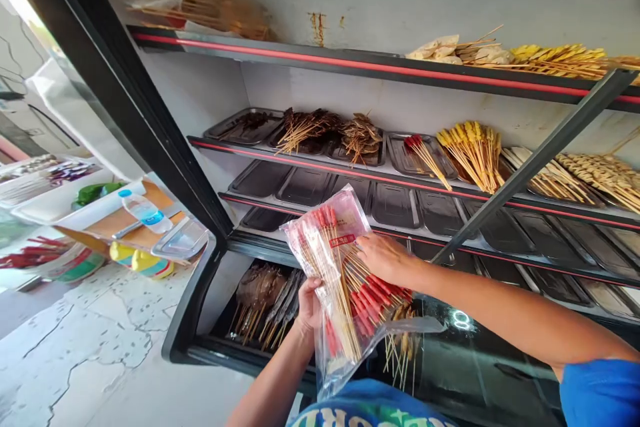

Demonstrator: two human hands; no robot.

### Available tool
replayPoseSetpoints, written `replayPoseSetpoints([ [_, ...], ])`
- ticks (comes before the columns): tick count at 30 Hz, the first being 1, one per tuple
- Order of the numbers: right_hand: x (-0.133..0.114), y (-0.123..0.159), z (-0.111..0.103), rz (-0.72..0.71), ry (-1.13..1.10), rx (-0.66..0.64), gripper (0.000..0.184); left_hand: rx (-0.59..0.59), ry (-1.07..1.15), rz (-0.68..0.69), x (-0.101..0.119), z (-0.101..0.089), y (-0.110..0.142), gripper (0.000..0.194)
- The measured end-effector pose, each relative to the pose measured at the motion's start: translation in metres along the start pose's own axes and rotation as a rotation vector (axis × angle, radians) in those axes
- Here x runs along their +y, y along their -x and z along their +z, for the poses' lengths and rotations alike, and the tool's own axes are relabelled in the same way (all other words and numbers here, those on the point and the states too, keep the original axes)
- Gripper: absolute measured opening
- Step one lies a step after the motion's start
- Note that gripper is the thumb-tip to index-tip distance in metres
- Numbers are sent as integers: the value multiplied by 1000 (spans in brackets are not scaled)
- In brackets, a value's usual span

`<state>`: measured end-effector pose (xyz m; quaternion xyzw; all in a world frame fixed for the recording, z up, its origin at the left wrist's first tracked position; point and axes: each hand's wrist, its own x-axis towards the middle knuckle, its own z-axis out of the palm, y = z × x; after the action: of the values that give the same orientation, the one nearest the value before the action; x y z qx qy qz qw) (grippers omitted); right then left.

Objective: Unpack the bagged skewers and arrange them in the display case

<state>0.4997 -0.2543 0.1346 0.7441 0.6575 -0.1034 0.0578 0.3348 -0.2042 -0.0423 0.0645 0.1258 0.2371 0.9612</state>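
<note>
A: How are the fingers of the two hands disposed?

B: The left hand (310, 307) is closed on the left edge of one clear bag (353, 203), its thumb over the film. The right hand (384, 259) lies bent across the bag's upper right side; whether its fingertips grip film, sticks or both cannot be told.

A: And the contents?

B: Red-ended skewers (370, 300) in two clusters, one with red ends uppermost, one with red ends toward the lower right. They overlap too closely for a count. The bag is tilted, held before the wearer's torso, in front of one display cabinet (195, 340).

A: What lies immediately beyond?

B: Below and left of the bag, flat brown skewers (260, 290) lie beside grey ones (285, 300). Above are three red-striped shelf edges. The middle shelf (320, 161) bears seven groups of food, among them one of yellow skewers (473, 150) and one of dark skewers (307, 127).

A: And the uppermost shelf?

B: One bulky plastic bag (210, 3) at left; pale and yellow foods, two groups, at right.

A: The far left?

B: One blue-capped bottle (150, 215), two yellow containers (150, 262) and one banded bowl (83, 272).
</note>
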Motion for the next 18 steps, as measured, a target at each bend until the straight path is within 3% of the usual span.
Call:
replayPoseSetpoints([
  [2,-6,4,0,-44,-27,31,24,16,33,55,0,-2,-5,32],
  [5,-16,7,2,-30,-62,-61,20,-3,95,115,-2,-2,-13,28],
  [10,-31,16,0,21,48,-23,22,-115,126,65,-6,5,-25,46],
  [14,-41,24,-1,22,124,-204,33,-108,139,99,-8,8,-33,45],
  [18,-40,20,5,53,157,-273,42,-61,167,83,-17,16,-37,38],
])
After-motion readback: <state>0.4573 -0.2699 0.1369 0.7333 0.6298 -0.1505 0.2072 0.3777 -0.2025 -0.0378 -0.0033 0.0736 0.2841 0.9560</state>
